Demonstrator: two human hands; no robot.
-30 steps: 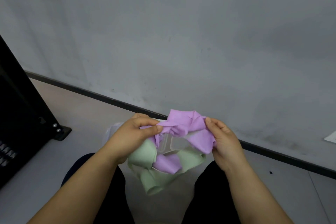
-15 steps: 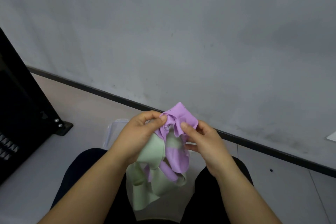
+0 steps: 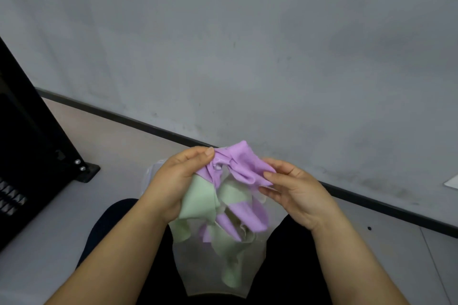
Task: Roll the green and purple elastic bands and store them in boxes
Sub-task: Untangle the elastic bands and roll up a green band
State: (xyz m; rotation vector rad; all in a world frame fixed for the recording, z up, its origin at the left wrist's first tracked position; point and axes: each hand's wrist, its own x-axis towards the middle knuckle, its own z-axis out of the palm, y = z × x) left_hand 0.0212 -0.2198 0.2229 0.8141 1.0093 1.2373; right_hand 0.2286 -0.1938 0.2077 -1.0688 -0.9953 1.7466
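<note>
- Two hands: the left hand (image 3: 177,182) and the right hand (image 3: 296,192).
- One purple band (image 3: 241,164), bunched up, so there may be more than one.
- One green band (image 3: 202,197), also bunched up and hard to count.
- One clear plastic box (image 3: 155,171), partly hidden.
- One black stand (image 3: 32,146).
- Two small silver screws (image 3: 80,165) on it.

Clear box (image 3: 153,173) mostly hidden behind left hand (image 3: 177,181) and tangled bands (image 3: 230,198). Black stand (image 3: 27,146) cut off at left edge. White scrap (image 3: 451,182) clipped at right edge.
</note>
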